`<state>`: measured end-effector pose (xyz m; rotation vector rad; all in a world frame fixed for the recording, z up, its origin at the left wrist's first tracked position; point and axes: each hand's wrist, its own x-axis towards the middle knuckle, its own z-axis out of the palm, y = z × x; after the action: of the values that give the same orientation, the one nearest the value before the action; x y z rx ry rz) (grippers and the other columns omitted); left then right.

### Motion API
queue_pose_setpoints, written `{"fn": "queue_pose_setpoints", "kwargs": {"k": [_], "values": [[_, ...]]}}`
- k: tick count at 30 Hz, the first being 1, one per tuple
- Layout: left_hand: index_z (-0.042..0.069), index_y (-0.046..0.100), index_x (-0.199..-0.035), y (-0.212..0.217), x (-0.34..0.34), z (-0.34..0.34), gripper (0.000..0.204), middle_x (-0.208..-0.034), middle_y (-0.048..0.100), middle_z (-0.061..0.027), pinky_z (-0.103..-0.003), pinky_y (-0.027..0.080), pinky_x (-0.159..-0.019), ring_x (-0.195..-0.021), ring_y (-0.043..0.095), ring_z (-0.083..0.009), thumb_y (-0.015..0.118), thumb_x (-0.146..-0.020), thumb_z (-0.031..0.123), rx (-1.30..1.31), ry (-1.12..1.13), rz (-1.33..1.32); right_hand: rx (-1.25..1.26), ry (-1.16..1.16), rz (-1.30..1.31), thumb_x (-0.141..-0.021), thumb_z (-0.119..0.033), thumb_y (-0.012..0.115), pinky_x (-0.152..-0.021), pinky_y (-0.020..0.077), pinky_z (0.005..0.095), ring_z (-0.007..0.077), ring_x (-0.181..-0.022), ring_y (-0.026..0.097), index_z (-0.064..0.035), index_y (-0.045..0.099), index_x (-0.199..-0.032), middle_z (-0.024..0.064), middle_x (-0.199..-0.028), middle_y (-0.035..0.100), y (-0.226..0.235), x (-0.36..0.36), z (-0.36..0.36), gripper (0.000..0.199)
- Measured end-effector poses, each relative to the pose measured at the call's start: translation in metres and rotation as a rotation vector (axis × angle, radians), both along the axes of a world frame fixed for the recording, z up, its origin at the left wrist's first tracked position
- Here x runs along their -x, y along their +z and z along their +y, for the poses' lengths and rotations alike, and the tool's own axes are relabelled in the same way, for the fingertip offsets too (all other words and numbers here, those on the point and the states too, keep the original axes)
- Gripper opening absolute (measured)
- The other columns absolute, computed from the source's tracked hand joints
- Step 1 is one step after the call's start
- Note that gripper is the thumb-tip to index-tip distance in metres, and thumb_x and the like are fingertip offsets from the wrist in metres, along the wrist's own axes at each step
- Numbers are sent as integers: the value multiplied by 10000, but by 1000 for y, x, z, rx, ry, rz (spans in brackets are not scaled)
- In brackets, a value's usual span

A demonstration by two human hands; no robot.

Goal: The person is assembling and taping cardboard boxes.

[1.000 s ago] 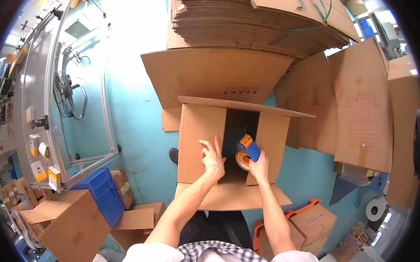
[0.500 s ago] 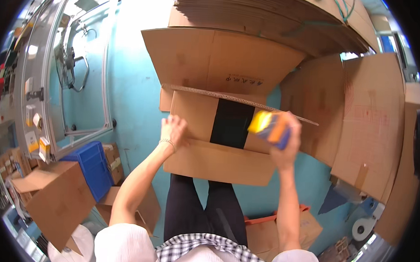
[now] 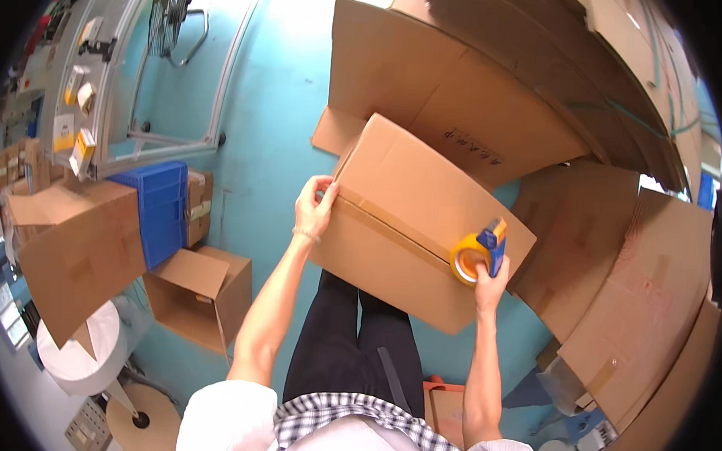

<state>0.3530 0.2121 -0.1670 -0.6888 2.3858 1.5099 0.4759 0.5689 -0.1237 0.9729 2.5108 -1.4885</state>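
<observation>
A brown cardboard box (image 3: 415, 183) with its flaps folded shut lies tilted in front of me, a strip of brown tape running along its middle seam. My left hand (image 3: 313, 207) grips the box's left end at the seam. My right hand (image 3: 488, 278) holds a blue and yellow tape dispenser (image 3: 479, 251) with its roll pressed on the box's right end, at the end of the tape strip. My black-trousered legs show below the box.
Flat cardboard sheets (image 3: 464, 77) are stacked behind the box and more lie at the right (image 3: 648, 302). A blue crate (image 3: 159, 209) and open small boxes (image 3: 201, 295) stand at my left on the turquoise floor (image 3: 270, 101). Tape rolls (image 3: 139, 417) lie at lower left.
The open flaps are now folded shut. The box has turned and tilted toward me. My right hand brought the dispenser down across the seam to the box's right end.
</observation>
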Motion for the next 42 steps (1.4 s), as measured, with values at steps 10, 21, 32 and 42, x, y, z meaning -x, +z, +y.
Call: {"fn": "queue_pose_setpoints", "kwargs": {"k": [10, 21, 32, 42], "values": [[47, 658, -1021, -8, -7, 9, 168, -836, 563, -88, -313, 456, -633, -698, 544, -183, 654, -921, 181, 239, 65, 388, -219, 1005, 192, -666, -48, 769, -798, 472, 415, 346, -905, 548, -9, 450, -1184, 169, -1023, 536, 36, 62, -114, 610], [29, 711, -997, -4, -18, 9, 214, -935, 707, -17, -261, 497, -841, -897, 628, -91, 698, -902, 220, -869, -66, -398, -258, 1061, 150, -648, -96, 788, -787, 459, 427, 343, -857, 522, -104, 495, -1305, 149, -963, 527, 27, 55, -110, 720], [74, 562, -1205, -128, -2, -40, 568, -1318, 467, -183, -438, 348, -1072, -1248, 474, -306, 581, -896, 551, 56, -3, -478, -371, 1148, -57, -622, -46, 772, -733, 395, 383, 291, -798, 498, -251, 514, -1387, 120, -886, 485, 51, 100, -183, 833], [57, 587, -1285, -48, -7, -16, 610, -1229, 619, -192, -417, 457, -973, -1166, 574, -356, 494, -940, 552, 159, -327, -128, -197, 1045, 214, -624, -60, 778, -697, 418, 380, 308, -802, 498, -250, 543, -1354, 122, -898, 519, 59, 79, -138, 790]]}}
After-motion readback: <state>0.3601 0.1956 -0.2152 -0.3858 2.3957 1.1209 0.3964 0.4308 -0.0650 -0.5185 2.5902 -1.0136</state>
